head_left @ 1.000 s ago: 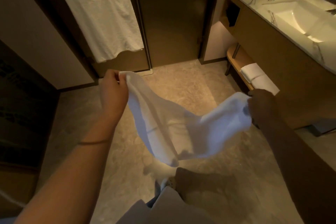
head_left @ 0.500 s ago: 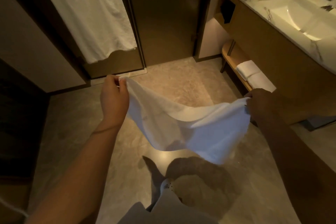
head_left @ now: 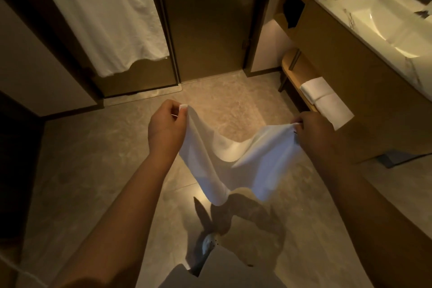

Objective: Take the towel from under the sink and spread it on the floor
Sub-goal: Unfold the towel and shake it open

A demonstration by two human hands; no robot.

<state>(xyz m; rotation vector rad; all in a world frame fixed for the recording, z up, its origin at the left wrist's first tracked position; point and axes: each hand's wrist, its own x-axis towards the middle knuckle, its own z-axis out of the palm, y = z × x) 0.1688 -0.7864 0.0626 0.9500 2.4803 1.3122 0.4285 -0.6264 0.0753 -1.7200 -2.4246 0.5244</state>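
1. Your left hand [head_left: 167, 128] pinches one top corner of the towel [head_left: 245, 161] between thumb and curled fingers, at the towel's 10 o'clock. Your right hand [head_left: 313, 133] pinches the opposite corner at its 2 o'clock. Neither hand holds anything else.
2. The towel hangs in the air between your hands, with its top edge sagging in a deep curve. Its lower edge is above the floor [head_left: 93, 159] and, as far as the view shows, does not touch it.
3. The towel seems to be out from under the sink [head_left: 392, 28], but it is not yet spread.
4. The slack middle is the main risk. Lowered like this, the cloth would likely land bunched or doubled over (draw your hands apart first).
5. The lower edge looks rolled on itself at 6 o'clock, so that end may land folded under.
6. Your shoe [head_left: 208, 241] sits almost directly below the hem. Dropped straight down, the towel could drape over it, so aim for the open floor at 12 o'clock.
7. The shelf [head_left: 289, 65] with its folded towels [head_left: 325, 98] lies near your right hand, at 2 o'clock. A wide swing that way could brush them.
8. You hold only the corners, so a hard shake could pull one free.
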